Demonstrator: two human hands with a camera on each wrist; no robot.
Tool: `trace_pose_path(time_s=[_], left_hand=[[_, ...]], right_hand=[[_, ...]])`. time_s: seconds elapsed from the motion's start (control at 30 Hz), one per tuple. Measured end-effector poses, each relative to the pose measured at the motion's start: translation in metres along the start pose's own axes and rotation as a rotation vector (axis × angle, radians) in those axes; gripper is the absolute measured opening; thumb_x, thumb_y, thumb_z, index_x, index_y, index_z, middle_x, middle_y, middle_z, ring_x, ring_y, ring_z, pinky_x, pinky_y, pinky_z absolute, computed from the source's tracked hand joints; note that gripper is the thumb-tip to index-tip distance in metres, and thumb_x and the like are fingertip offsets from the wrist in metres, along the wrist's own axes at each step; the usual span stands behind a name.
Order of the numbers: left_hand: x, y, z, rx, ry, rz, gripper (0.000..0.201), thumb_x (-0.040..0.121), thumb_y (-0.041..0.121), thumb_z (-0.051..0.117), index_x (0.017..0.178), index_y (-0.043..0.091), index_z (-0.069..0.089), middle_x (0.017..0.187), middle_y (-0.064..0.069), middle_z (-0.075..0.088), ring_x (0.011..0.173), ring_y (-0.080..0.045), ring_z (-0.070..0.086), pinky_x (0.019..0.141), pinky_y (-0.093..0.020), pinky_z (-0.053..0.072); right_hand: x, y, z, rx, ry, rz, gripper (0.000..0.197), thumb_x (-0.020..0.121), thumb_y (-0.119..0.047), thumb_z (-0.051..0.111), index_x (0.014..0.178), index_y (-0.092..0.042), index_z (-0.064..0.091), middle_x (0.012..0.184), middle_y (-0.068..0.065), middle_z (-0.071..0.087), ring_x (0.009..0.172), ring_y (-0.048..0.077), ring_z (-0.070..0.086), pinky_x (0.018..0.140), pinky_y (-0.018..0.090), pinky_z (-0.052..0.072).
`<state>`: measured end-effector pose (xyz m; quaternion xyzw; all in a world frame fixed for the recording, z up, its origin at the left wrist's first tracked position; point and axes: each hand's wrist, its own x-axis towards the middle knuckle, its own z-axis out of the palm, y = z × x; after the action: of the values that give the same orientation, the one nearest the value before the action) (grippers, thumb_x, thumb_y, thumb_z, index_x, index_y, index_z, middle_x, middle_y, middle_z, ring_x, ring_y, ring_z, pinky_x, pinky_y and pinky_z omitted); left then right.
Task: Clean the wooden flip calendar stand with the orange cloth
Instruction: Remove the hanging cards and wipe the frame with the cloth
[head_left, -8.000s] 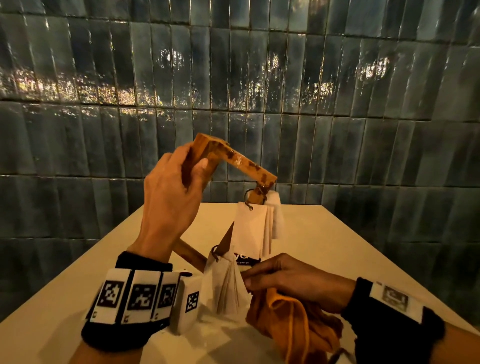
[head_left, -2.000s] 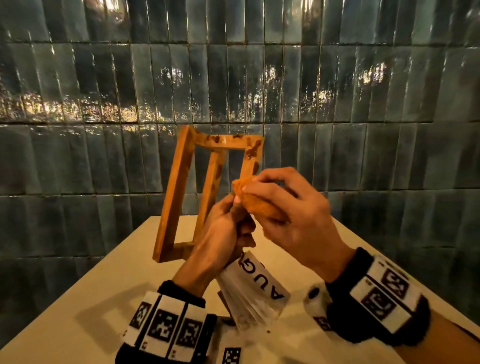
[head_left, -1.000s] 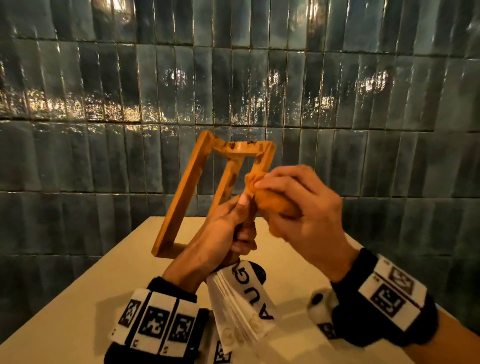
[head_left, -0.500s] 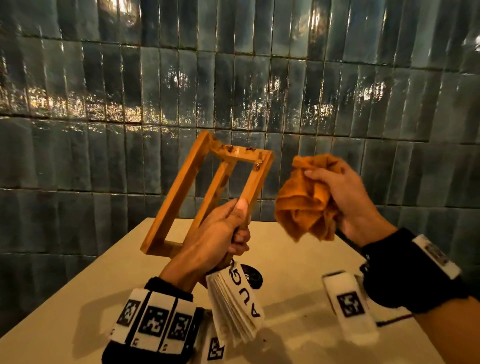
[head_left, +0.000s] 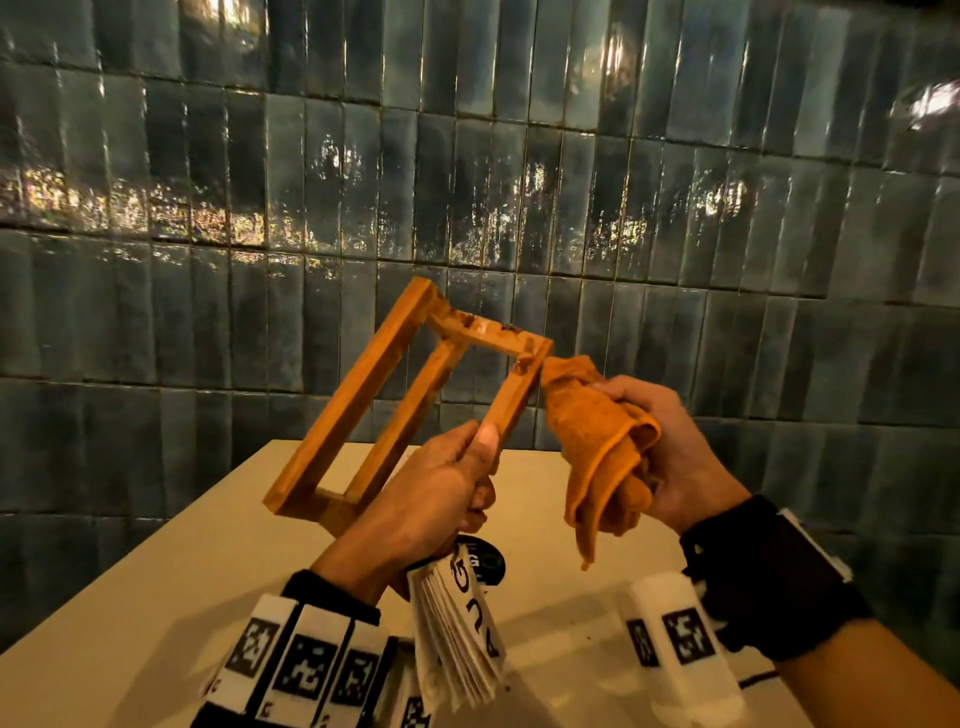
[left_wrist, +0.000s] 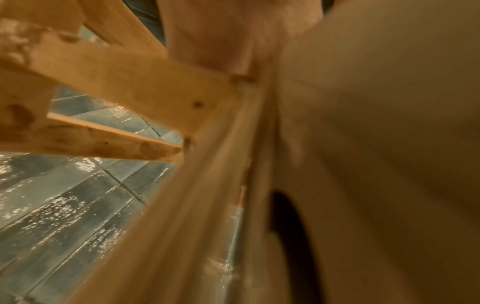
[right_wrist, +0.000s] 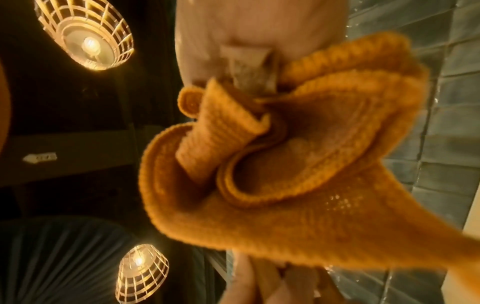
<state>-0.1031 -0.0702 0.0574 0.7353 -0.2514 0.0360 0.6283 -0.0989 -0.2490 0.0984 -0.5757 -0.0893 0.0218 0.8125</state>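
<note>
Above the table (head_left: 156, 597), the left hand (head_left: 441, 488) grips the tilted wooden stand (head_left: 363, 395); its cards (head_left: 457, 629) hang below. Right hand (head_left: 670, 457) clutches the bunched cloth (head_left: 592, 431), touching the stand's upper right corner.

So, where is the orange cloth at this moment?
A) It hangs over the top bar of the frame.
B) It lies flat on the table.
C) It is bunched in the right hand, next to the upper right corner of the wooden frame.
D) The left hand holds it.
C: the right hand grips the bunched orange cloth beside the upper right corner of the wooden frame, which the left hand holds up.
</note>
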Motion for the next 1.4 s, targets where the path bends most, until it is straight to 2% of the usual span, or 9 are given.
trace_pose_path(time_s=[0.17, 0.37, 0.5, 0.7, 0.87, 1.0, 1.13, 1.27, 1.4], left_hand=[[0.003, -0.005, 0.003, 0.056, 0.004, 0.008, 0.030, 0.094, 0.042, 0.035, 0.083, 0.016, 0.047, 0.058, 0.006, 0.039, 0.052, -0.007, 0.038, 0.050, -0.022, 0.036], [0.005, -0.009, 0.006, 0.249, 0.065, 0.051, 0.030, 0.094, 0.048, 0.030, 0.083, 0.025, 0.047, 0.063, 0.005, 0.046, 0.058, -0.008, 0.047, 0.068, -0.036, 0.055], [0.004, -0.005, 0.007, 0.262, 0.076, 0.067, 0.029, 0.096, 0.043, 0.027, 0.087, 0.023, 0.046, 0.066, 0.004, 0.046, 0.057, -0.008, 0.050, 0.062, -0.029, 0.053], [0.005, -0.004, 0.007, 0.316, 0.133, 0.049, 0.032, 0.097, 0.042, 0.030, 0.085, 0.018, 0.046, 0.068, 0.000, 0.048, 0.058, -0.010, 0.049, 0.056, -0.024, 0.051], [-0.001, -0.001, 0.011, 0.460, 0.133, 0.118, 0.034, 0.097, 0.046, 0.029, 0.097, 0.016, 0.047, 0.073, -0.003, 0.055, 0.066, -0.020, 0.059, 0.066, -0.039, 0.056], [-0.001, -0.001, 0.010, 0.483, 0.161, 0.141, 0.029, 0.097, 0.045, 0.029, 0.096, 0.020, 0.045, 0.075, -0.008, 0.059, 0.070, -0.025, 0.062, 0.068, -0.045, 0.054], [-0.002, -0.003, 0.010, 0.484, 0.159, 0.144, 0.032, 0.097, 0.044, 0.031, 0.100, 0.016, 0.047, 0.074, -0.006, 0.058, 0.073, -0.028, 0.061, 0.072, -0.046, 0.052], [0.000, -0.002, 0.012, 0.496, 0.158, 0.156, 0.034, 0.097, 0.044, 0.031, 0.098, 0.015, 0.048, 0.075, -0.005, 0.057, 0.075, -0.027, 0.061, 0.072, -0.045, 0.052], [0.002, -0.007, 0.011, 0.534, 0.153, 0.137, 0.028, 0.098, 0.039, 0.032, 0.092, 0.016, 0.046, 0.066, 0.001, 0.051, 0.055, -0.015, 0.049, 0.056, -0.030, 0.043]], right_hand=[[0.008, 0.010, 0.009, -0.165, 0.165, -0.275, 0.017, 0.090, -0.015, 0.054, 0.104, -0.024, 0.056, 0.085, 0.001, 0.065, 0.070, 0.015, 0.064, 0.059, 0.024, 0.054], [0.006, 0.033, 0.010, -0.862, 0.336, -0.944, 0.022, 0.088, -0.027, 0.056, 0.089, -0.049, 0.050, 0.105, -0.012, 0.053, 0.096, -0.004, 0.050, 0.085, 0.017, 0.041], [0.003, 0.042, 0.010, -1.003, 0.291, -0.945, 0.040, 0.071, -0.047, 0.065, 0.104, -0.051, 0.043, 0.114, -0.014, 0.042, 0.103, -0.010, 0.041, 0.081, 0.003, 0.033], [-0.007, 0.026, 0.008, -0.976, 0.300, -1.162, 0.047, 0.076, -0.027, 0.074, 0.111, -0.028, 0.042, 0.096, -0.027, 0.051, 0.086, -0.018, 0.053, 0.075, -0.003, 0.038], [0.000, 0.016, 0.016, -1.267, 0.315, -1.334, 0.023, 0.075, -0.016, 0.070, 0.096, -0.008, 0.065, 0.098, 0.007, 0.056, 0.085, -0.006, 0.040, 0.082, -0.002, 0.033], [0.009, -0.006, 0.023, -1.284, 0.356, -1.356, 0.019, 0.074, -0.007, 0.071, 0.093, -0.008, 0.068, 0.090, 0.009, 0.059, 0.079, -0.005, 0.039, 0.076, -0.002, 0.033], [0.004, 0.018, 0.026, -1.452, 0.109, -1.268, 0.018, 0.078, -0.011, 0.066, 0.095, -0.008, 0.066, 0.097, 0.003, 0.056, 0.075, 0.001, 0.050, 0.074, 0.004, 0.043], [0.012, -0.011, 0.019, -1.427, 0.198, -1.298, 0.019, 0.074, -0.007, 0.071, 0.092, -0.008, 0.066, 0.094, 0.007, 0.057, 0.077, 0.009, 0.050, 0.074, 0.004, 0.040], [0.008, 0.015, 0.020, -1.497, 0.025, -1.181, 0.026, 0.074, -0.006, 0.071, 0.099, -0.012, 0.066, 0.100, 0.004, 0.059, 0.083, 0.015, 0.057, 0.074, 0.025, 0.052]])
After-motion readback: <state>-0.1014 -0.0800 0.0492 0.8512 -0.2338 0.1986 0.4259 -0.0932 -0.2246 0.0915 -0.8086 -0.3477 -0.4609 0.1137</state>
